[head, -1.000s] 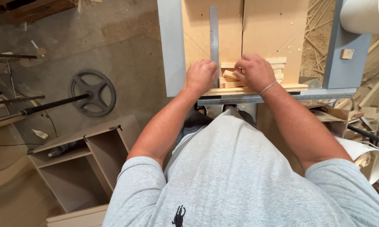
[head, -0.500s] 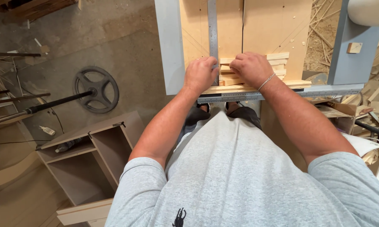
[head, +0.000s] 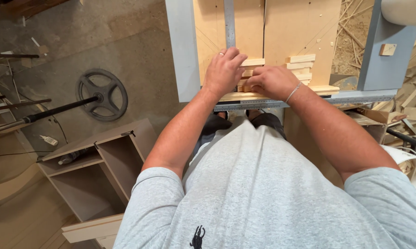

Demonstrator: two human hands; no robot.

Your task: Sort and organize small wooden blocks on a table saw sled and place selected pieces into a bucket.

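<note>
While you stand tight against the near edge of the surface [head: 281,27], just above the middle of the frame, keep your elbows in so both forearms run straight to the work. Your left hand [head: 224,71] lies palm down with fingers curled over the left end of the wood strips [head: 253,62]; your right hand [head: 273,80] is closed loosely around the near strips at centre, though you cannot tell from this angle how firmly the fingertips pinch. The strips sit stacked at the near rim of the surface, just right of the metal rule [head: 229,23] that runs away toward the top of the frame. To do this well, square the ends against the rule side, press down evenly with the left, and let the right nudge only one strip at a time. A second stack of blocks [head: 302,67] lies just right of your right hand; avoid knocking it. Beyond, loose offcuts [head: 351,27] crowd the upper right.
</note>
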